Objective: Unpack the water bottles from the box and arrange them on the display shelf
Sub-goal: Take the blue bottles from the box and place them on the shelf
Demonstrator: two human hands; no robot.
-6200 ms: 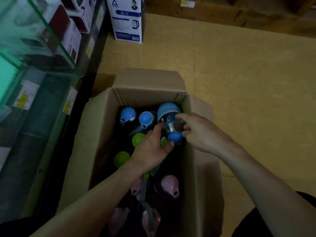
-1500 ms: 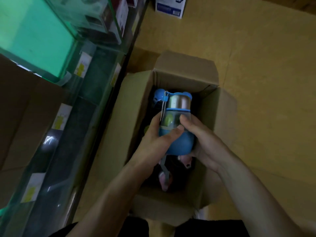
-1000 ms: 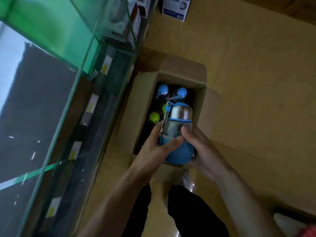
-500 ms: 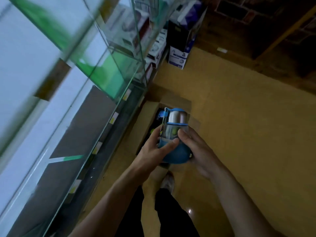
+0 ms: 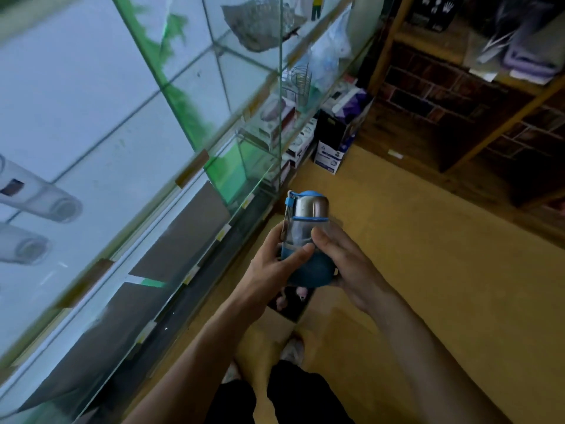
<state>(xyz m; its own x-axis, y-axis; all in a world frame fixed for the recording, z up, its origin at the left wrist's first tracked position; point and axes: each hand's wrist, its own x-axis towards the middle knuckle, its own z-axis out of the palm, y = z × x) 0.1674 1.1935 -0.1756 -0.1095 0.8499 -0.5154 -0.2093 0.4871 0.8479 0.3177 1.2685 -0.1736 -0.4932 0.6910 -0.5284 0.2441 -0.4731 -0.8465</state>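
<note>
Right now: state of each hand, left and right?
Left hand: closed around the blue water bottle, thumb across its front.
Right hand: closed on the same bottle from the other side.

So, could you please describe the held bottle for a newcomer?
Beside the glass display shelf, over the floor, the left hand and right hand grip a water bottle. Unlike the pale flasks on the shelf, it has a silver cap and blue base.

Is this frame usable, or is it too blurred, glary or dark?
Head view: usable; the blue bottle is fairly sharp. Head view, left: the glass shelf is washed out bright and smeared, its lines bent by the wide lens. Head view, upper right: the brick wall is dark.
</note>
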